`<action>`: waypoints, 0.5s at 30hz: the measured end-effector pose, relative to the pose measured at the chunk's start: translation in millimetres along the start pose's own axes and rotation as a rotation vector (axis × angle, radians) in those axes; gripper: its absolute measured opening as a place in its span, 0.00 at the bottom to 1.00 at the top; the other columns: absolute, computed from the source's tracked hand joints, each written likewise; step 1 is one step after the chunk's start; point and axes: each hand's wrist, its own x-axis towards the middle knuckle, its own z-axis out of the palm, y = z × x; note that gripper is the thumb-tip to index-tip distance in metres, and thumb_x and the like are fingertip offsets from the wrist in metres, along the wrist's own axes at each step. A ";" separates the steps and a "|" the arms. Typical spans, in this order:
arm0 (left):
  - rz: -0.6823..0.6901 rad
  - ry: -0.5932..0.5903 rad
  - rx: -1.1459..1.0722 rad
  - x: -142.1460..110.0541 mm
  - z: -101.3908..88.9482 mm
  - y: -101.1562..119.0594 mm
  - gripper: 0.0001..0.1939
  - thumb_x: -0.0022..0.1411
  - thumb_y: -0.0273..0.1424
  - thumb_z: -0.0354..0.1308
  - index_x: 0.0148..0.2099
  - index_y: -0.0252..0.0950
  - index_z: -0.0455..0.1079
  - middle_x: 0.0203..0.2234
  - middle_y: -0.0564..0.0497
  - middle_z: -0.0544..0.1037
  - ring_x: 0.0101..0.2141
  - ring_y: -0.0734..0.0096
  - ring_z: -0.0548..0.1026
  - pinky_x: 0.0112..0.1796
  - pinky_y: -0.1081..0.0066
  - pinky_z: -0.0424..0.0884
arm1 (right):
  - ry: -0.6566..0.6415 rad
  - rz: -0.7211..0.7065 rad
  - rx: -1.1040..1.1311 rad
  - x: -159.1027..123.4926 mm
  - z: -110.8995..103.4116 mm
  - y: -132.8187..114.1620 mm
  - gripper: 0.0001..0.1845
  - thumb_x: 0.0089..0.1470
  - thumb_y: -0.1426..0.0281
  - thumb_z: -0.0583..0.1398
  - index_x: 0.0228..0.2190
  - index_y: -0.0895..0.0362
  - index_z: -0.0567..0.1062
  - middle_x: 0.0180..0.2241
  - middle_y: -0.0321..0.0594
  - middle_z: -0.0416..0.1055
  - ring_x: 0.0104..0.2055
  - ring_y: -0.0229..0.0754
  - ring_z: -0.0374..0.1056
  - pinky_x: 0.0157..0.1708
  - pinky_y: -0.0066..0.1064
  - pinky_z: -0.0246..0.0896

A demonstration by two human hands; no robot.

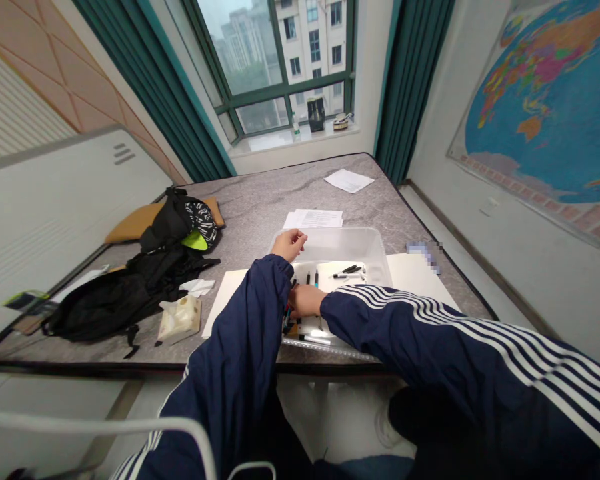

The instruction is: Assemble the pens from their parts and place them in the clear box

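The left hand [289, 245] is half open over the far left part of the clear plastic bin [347, 239], its fingers loosely bent and nothing visible in its grasp. The right hand [306, 301] is down inside the bin, at its near left part, among pens and other small items; its fingertips are covered, so I cannot tell whether they pinch anything or are spread.

The left arm reaches far and slightly right, the wrist bent to the right; the right arm comes in low from the right, crossing the bin's near side, so that the right hand sits just beside the left sleeve [253, 327].

The bin stands on the worktop [260, 200], over pale sheets [423, 280]. Inside it, black pens [351, 270] lie to the right and a blue-marked pen [317, 279] lies just beyond the right hand. The left sleeve hides the bin's left side, the items under the right hand are hard to make out, and both upper arms are cut off
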 end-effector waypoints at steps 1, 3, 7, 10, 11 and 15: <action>-0.001 -0.001 0.003 -0.2 -0.1 0.4 0.10 0.59 0.37 0.55 0.33 0.35 0.69 0.18 0.54 0.75 0.18 0.77 0.70 0.25 0.76 0.65 | -0.016 -0.001 0.005 0.1 -2.1 -0.9 0.19 0.53 0.63 0.61 0.42 0.62 0.78 0.42 0.54 0.76 0.43 0.51 0.73 0.39 0.33 0.65; 0.002 0.000 0.009 -0.5 -0.4 1.0 0.10 0.60 0.37 0.55 0.33 0.36 0.69 0.18 0.54 0.75 0.18 0.77 0.70 0.25 0.76 0.66 | -0.068 -0.011 0.040 1.7 -9.8 0.4 0.19 0.52 0.63 0.61 0.42 0.61 0.78 0.42 0.52 0.77 0.44 0.50 0.73 0.39 0.31 0.65; 0.004 0.003 0.024 -1.4 -0.8 1.6 0.10 0.60 0.37 0.55 0.33 0.36 0.70 0.19 0.54 0.75 0.18 0.77 0.70 0.26 0.76 0.66 | -0.117 0.050 0.096 4.7 -36.6 18.2 0.18 0.50 0.65 0.63 0.41 0.61 0.79 0.41 0.50 0.78 0.44 0.49 0.73 0.39 0.29 0.65; 0.008 -0.007 0.031 -1.5 0.0 1.0 0.11 0.60 0.38 0.54 0.33 0.35 0.70 0.19 0.53 0.75 0.18 0.77 0.70 0.25 0.76 0.66 | -0.246 0.174 0.162 1.3 -52.7 39.4 0.14 0.45 0.72 0.64 0.36 0.63 0.81 0.34 0.48 0.79 0.36 0.46 0.75 0.35 0.29 0.65; 0.008 -0.009 0.032 -1.3 0.3 0.5 0.11 0.60 0.38 0.54 0.33 0.35 0.70 0.19 0.53 0.75 0.18 0.77 0.70 0.25 0.76 0.66 | -0.296 0.220 0.214 -0.7 -55.4 45.7 0.15 0.45 0.74 0.63 0.37 0.64 0.80 0.33 0.47 0.79 0.33 0.44 0.75 0.33 0.28 0.66; 0.013 -0.011 0.032 -0.2 1.5 -1.9 0.11 0.60 0.38 0.54 0.33 0.35 0.69 0.18 0.54 0.75 0.18 0.77 0.70 0.25 0.76 0.66 | -0.415 0.328 0.197 -7.6 -57.1 58.4 0.18 0.38 0.78 0.66 0.36 0.68 0.80 0.32 0.49 0.78 0.34 0.47 0.75 0.34 0.31 0.67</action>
